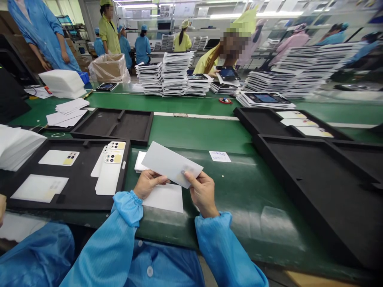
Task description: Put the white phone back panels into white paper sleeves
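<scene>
Holding: white sleeve [171,164], lifted off the tabletop at lower centre of the frame, tilted, its long edge running up to the left.
Left grip: left hand [147,183] pinches the sleeve's lower left edge, thumb on top, closed on it.
Right grip: right hand [202,193] pinches the lower right corner, closed on it.
Handling advice: judged best kept by the edges, with light, even pressure, so the thin sheet neither creases nor smudges.
Beneath: second white sheet [164,197] lying flat on the green tabletop [194,133].
Left of frame: black tray [80,175] carrying white phone back covers [110,168].
Right of frame: large black trays [323,175].
Background: stacked trays [176,73]; other people at work.
</scene>
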The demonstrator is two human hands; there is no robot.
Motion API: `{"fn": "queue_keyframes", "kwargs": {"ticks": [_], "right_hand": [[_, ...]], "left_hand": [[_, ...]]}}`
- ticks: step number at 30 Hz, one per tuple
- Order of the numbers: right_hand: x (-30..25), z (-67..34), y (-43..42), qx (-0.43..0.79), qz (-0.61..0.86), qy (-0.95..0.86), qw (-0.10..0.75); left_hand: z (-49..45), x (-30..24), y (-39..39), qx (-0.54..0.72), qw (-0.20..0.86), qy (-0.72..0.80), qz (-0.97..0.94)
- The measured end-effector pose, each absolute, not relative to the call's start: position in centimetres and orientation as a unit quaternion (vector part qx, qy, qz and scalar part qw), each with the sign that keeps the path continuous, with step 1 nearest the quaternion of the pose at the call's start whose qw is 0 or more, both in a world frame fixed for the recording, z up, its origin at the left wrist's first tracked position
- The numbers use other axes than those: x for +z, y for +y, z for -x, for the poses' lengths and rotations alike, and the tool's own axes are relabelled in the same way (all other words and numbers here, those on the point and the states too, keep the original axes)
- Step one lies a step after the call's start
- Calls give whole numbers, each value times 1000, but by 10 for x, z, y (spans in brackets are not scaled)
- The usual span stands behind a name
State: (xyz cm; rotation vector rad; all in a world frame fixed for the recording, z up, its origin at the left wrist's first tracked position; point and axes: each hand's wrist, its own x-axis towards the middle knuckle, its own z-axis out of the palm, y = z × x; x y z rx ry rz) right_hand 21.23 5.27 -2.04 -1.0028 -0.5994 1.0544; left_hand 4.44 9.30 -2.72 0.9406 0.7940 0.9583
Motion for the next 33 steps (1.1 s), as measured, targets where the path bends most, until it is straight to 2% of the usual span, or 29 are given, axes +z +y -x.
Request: {"fn": "queue_keyframes", "kwargs": {"ticks": [14,33], "right_hand": [[-20,-211,52,501,462,-311,662],[-21,-211,53,506,462,-317,656]], "left_hand": [[-45,-33,94,475,698,353,-402],[-44,-30,93,439,661,385,-471]]}}
